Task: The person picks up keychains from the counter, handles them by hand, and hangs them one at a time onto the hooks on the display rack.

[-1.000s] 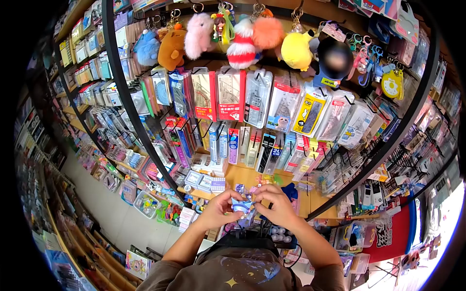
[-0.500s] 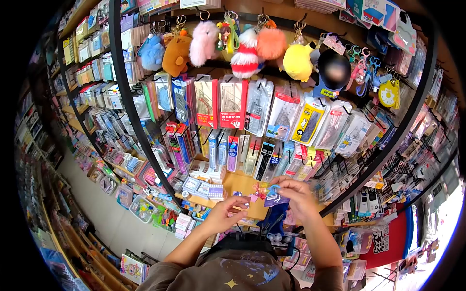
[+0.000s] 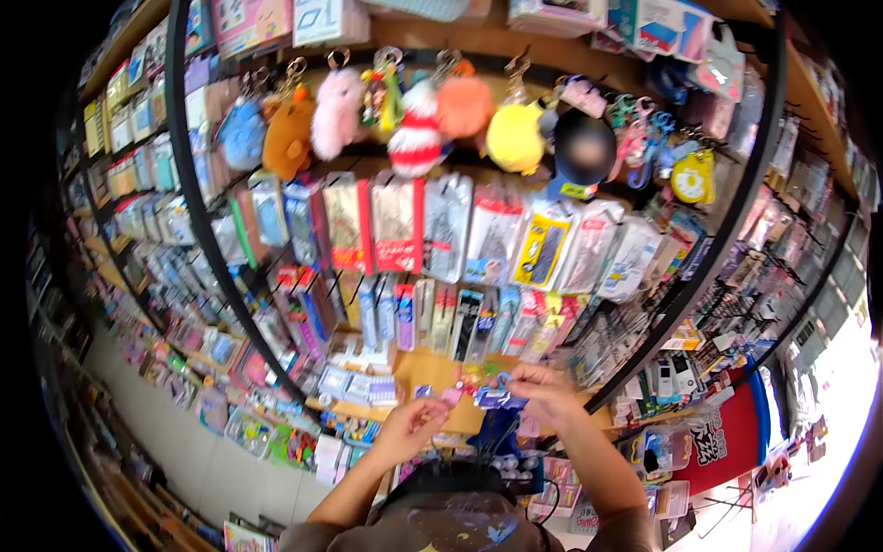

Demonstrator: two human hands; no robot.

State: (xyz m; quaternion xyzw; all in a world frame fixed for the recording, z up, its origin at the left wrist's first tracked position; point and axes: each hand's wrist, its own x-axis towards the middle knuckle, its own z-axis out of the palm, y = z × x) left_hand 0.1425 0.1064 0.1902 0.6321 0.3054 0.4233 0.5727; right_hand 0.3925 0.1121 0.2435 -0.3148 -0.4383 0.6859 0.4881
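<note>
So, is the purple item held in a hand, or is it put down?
Held: the right hand pinches the purple item at one side; the left hand is apart from it.

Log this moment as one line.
right hand: holds small purple item | left hand: curled, contents unclear | beyond: yellow plush keychain, hanging

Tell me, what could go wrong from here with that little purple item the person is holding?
Two things, perhaps. The purple item is pinched in the fingers of the right hand, with the left hand apart from it, so it could slip and drop. Also, the wooden shelf is crowded: a careless sweep of the left hand might knock the white packs beside it.
</note>
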